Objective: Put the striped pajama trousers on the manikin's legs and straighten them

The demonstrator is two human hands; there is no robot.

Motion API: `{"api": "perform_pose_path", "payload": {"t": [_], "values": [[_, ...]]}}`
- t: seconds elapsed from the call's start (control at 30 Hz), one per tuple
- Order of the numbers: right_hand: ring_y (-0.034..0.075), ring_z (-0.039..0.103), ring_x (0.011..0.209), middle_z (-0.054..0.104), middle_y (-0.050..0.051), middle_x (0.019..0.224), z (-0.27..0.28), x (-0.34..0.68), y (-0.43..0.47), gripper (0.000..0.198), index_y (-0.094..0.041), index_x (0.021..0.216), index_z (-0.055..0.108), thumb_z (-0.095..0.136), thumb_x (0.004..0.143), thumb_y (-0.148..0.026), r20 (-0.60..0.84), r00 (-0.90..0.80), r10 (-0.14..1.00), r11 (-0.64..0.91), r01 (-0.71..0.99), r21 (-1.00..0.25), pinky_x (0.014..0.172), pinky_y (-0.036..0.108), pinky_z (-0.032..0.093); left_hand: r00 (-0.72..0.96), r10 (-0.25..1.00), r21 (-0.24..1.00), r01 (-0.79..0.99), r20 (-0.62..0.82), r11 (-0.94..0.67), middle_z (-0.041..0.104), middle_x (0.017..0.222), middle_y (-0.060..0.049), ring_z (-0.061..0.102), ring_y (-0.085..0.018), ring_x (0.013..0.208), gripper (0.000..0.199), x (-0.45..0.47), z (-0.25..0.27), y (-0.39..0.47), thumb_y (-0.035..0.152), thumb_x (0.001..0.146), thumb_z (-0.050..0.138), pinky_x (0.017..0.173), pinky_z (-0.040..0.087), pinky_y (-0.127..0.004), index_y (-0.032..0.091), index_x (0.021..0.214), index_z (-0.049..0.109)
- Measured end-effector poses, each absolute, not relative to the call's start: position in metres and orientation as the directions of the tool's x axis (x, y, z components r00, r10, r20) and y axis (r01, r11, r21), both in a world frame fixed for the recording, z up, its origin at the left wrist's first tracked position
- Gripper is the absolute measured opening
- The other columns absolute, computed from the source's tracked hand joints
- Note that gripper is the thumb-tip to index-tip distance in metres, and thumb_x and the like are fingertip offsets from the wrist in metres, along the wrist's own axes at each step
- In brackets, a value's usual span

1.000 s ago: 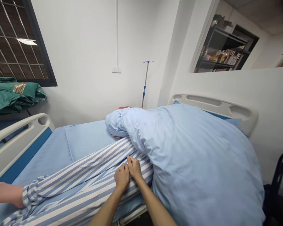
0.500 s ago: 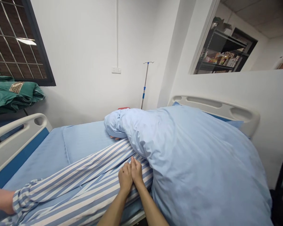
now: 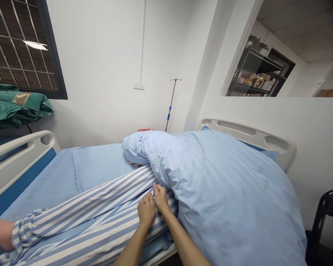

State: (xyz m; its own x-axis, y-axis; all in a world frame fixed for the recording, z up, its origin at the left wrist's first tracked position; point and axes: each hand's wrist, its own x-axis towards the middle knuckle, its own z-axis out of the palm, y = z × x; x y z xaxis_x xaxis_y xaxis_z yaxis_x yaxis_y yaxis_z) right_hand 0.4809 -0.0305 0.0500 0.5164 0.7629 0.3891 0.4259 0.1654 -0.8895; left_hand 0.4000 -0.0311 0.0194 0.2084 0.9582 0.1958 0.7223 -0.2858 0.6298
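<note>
My left hand [image 3: 146, 210] and my right hand [image 3: 160, 197] are both closed, side by side over the upper leg of blue-and-white striped trousers [image 3: 100, 221]. Their curled fingers face away, so anything inside them is hidden. The trousers are on a figure lying on the bed, whose bare ankle [image 3: 1, 232] shows at the lower left. A bulky light-blue quilt [image 3: 224, 192] covers the upper body, and its folded edge lies just beyond and to the right of my right hand. A few fingertips [image 3: 133, 163] of the figure peek out below the quilt.
Blue sheet [image 3: 100, 162] covers the bed between a footboard [image 3: 48, 142] and a headboard [image 3: 285, 146]. An IV pole [image 3: 172, 99] stands behind. Green cloth [image 3: 22, 109] is heaped at left, and a black chair [image 3: 318, 221] stands at right.
My hands have come slightly apart, with a small gap now between them. Both remain closed over the striped trousers. The view has tilted a little; the quilt looks unmoved on the bed.
</note>
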Motion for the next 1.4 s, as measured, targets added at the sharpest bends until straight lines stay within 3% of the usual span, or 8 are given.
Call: {"api": "perform_pose_path", "payload": {"t": [0.17,0.4,0.63,0.83,0.93,1.03,1.2,1.4], "values": [[0.011,0.032,0.045,0.032,-0.004,0.044,0.069,0.492,-0.031,0.047,-0.023,0.049,0.031,0.034,0.084,-0.054,0.378,0.538,0.754,0.180,0.384,-0.906,0.046,0.026,0.029,0.216,0.957,0.631,0.720,0.191,-0.289,0.069,0.087,-0.013,0.061,-0.021,0.081,0.042,0.401,0.018,-0.030,0.033,0.091,0.026,0.070,0.037,-0.030,0.017,0.094,0.065],[0.011,0.036,0.050,0.045,-0.001,0.049,0.021,0.487,-0.039,0.044,-0.019,0.053,0.040,0.034,0.088,-0.045,0.440,0.497,0.748,0.058,0.612,-0.789,0.052,0.025,0.025,0.260,0.948,0.590,0.743,0.184,-0.318,0.068,0.084,-0.011,0.061,-0.020,0.080,0.037,0.402,0.018,-0.030,0.031,0.090,0.030,0.071,0.038,-0.029,0.018,0.094,0.065],[0.011,0.038,0.049,0.050,0.000,0.050,0.025,0.488,-0.039,0.045,-0.018,0.053,0.045,0.031,0.089,-0.043,0.455,0.506,0.733,0.045,0.631,-0.774,0.052,0.025,0.026,0.300,0.945,0.611,0.727,0.128,-0.313,0.068,0.090,-0.012,0.060,-0.021,0.085,0.036,0.403,0.023,-0.028,0.031,0.090,0.031,0.074,0.039,-0.030,0.017,0.096,0.064],[0.014,0.045,0.053,0.054,0.002,0.053,0.027,0.492,-0.036,0.043,-0.018,0.055,0.050,0.038,0.084,-0.048,0.434,0.604,0.669,0.200,0.416,-0.887,0.053,0.025,0.036,0.429,0.892,0.809,0.469,0.141,-0.354,0.066,0.077,-0.006,0.058,-0.014,0.072,0.040,0.416,0.055,-0.013,0.032,0.089,0.030,0.066,0.037,-0.024,0.017,0.073,0.063],[0.014,0.046,0.053,0.054,0.001,0.053,0.025,0.494,-0.035,0.043,-0.018,0.058,0.054,0.040,0.082,-0.049,0.413,0.592,0.692,0.259,0.331,-0.908,0.054,0.025,0.038,0.379,0.899,0.913,0.245,0.219,-0.326,0.054,0.054,0.000,0.049,-0.011,0.056,0.041,0.429,0.081,-0.009,0.037,0.086,0.032,0.057,0.034,-0.022,0.017,0.056,0.052],[0.013,0.043,0.052,0.051,0.000,0.052,0.021,0.496,-0.034,0.043,-0.017,0.058,0.054,0.041,0.080,-0.052,0.403,0.584,0.705,0.266,0.309,-0.913,0.051,0.024,0.037,0.366,0.891,0.946,0.075,0.267,-0.315,0.041,0.047,0.004,0.042,-0.009,0.050,0.040,0.442,0.094,-0.009,0.039,0.085,0.032,0.054,0.032,-0.021,0.018,0.052,0.043],[0.012,0.039,0.052,0.046,-0.002,0.051,0.017,0.499,-0.033,0.042,-0.017,0.056,0.049,0.042,0.080,-0.051,0.401,0.626,0.668,0.208,0.360,-0.909,0.051,0.024,0.036,0.156,0.971,0.937,0.274,0.180,-0.218,0.049,0.053,0.001,0.044,-0.010,0.055,0.035,0.444,0.056,-0.015,0.034,0.085,0.035,0.055,0.031,-0.022,0.018,0.053,0.042],[0.011,0.038,0.052,0.047,-0.001,0.050,0.021,0.496,-0.034,0.045,-0.018,0.054,0.045,0.041,0.081,-0.053,0.414,0.632,0.655,0.194,0.389,-0.900,0.050,0.023,0.034,0.245,0.952,0.869,0.414,0.182,-0.272,0.060,0.066,-0.004,0.054,-0.012,0.064,0.036,0.438,0.018,-0.016,0.031,0.089,0.030,0.061,0.034,-0.023,0.018,0.064,0.054]]}}
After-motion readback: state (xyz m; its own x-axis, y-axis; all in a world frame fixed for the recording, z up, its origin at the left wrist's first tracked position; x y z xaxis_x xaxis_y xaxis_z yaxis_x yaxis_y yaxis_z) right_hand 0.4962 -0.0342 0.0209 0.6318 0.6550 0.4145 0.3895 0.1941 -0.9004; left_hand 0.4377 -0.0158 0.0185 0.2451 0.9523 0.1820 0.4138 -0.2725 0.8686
